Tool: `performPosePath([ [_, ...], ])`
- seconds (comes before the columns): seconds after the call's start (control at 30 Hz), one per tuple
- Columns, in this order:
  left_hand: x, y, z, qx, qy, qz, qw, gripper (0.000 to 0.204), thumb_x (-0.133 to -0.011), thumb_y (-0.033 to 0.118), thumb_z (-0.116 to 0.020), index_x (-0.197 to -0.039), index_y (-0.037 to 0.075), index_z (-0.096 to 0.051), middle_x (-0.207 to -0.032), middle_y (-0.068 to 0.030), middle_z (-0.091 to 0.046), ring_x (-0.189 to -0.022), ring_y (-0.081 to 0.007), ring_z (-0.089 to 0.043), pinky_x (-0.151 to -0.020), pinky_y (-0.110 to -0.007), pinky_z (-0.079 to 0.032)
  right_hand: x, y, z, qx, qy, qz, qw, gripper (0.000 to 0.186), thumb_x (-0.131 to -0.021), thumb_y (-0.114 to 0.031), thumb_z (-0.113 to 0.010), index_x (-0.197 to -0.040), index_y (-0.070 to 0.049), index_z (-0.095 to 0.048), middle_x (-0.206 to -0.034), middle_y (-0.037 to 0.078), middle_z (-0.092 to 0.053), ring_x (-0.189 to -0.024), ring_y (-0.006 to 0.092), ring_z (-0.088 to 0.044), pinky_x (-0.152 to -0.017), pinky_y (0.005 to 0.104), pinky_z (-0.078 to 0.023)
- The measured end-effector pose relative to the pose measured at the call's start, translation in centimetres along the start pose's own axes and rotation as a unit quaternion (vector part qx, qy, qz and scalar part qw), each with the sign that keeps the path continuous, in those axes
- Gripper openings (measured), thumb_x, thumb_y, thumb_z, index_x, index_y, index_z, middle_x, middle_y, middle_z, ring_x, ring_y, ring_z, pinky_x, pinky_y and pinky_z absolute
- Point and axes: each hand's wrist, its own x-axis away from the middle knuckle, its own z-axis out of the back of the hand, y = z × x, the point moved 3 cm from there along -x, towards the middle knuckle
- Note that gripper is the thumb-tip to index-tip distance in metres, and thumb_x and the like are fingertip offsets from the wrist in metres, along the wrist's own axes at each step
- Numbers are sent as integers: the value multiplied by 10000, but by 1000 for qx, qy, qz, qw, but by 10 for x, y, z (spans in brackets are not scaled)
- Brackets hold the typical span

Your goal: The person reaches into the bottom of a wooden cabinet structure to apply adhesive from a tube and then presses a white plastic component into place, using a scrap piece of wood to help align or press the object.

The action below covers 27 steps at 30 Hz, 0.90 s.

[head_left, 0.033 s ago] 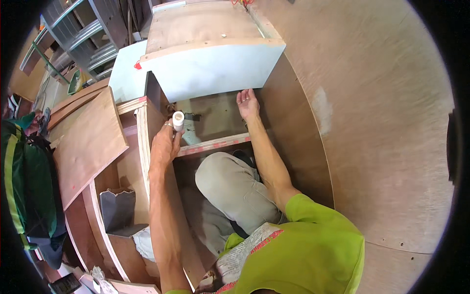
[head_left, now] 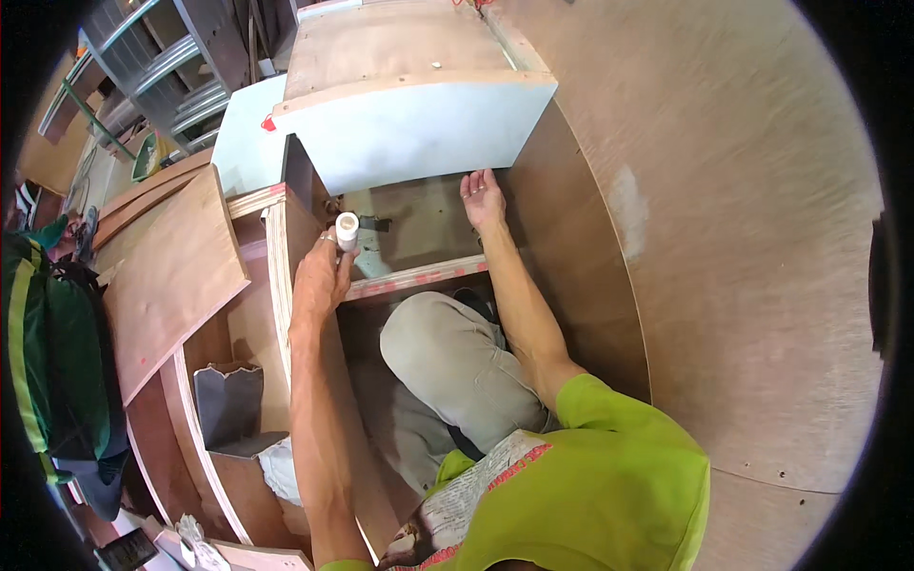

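Observation:
My left hand (head_left: 324,271) is wrapped round a small white cylinder (head_left: 347,226) with a round, tan-centred end facing up; its exact kind does not show. It is held above the left side of an open wooden compartment (head_left: 428,224). My right hand (head_left: 484,197) is turned palm up with the fingers loosely stretched and holds nothing visible. Its fingertips are at the lower edge of a white panel (head_left: 419,133); whether they touch it I cannot tell. A dark object (head_left: 378,225) and a pale bluish piece (head_left: 368,259) lie beyond the cylinder, partly hidden.
A plywood crossbar (head_left: 419,278) runs in front of my bent knee (head_left: 447,343). A tall curved plywood wall (head_left: 743,238) rises on the right. To the left are a loose plywood sheet (head_left: 176,281), a torn dark sheet (head_left: 230,409), a green bag (head_left: 67,352) and a metal ladder (head_left: 167,71).

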Motion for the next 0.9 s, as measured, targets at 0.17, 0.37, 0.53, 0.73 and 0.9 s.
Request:
performPosePath([
  [0.17, -4, -5, -8, -4, -4, 10, 1000, 253, -855, 104, -605, -1076, 4, -533, -989, -233, -606, -889, -439, -583, -720, -487, -472, 5, -3, -5, 11, 8, 13, 1000, 114, -875, -189, -662, -960, -151, -597, -868, -31, -601, -822, 120, -570, -841, 351, -482],
  [0.37, -9, -14, -6, -11, 23, -20, 999, 310, -848, 125, -611, -1133, 21, -544, -1037, -226, -612, -926, -406, -597, -784, -468, -483, -5, 6, -11, -26, 6, -2, 1000, 91, -869, -163, -664, -917, -109, -609, -818, 32, -609, -747, 164, -564, -795, 374, -502],
  [0.53, -7, -13, -9, -23, 2, 51, 998, 341, -842, 232, -626, -1122, 43, -578, -1018, -237, -633, -971, -403, -596, -828, -470, -481, -15, -1, -6, -53, -165, -68, 982, 131, -872, -180, -638, -860, -58, -592, -741, 71, -581, -731, 229, -561, -702, 384, -483],
  [0.73, 1, -1, 7, -22, -1, 8, 1000, 304, -858, 182, -597, -1110, 41, -502, -959, -240, -619, -904, -427, -597, -785, -509, -471, -9, 7, 3, -141, -104, -54, 983, 142, -878, -175, -639, -956, -61, -608, -868, 64, -610, -821, 205, -569, -844, 387, -481],
  [0.9, 9, -8, 2, -21, 13, -11, 1000, 281, -882, 161, -572, -1126, 50, -486, -981, -235, -603, -890, -450, -576, -749, -516, -467, -8, 11, 3, -131, -126, -74, 981, 129, -875, -138, -640, -945, -37, -602, -867, 73, -598, -832, 200, -554, -875, 417, -474],
])
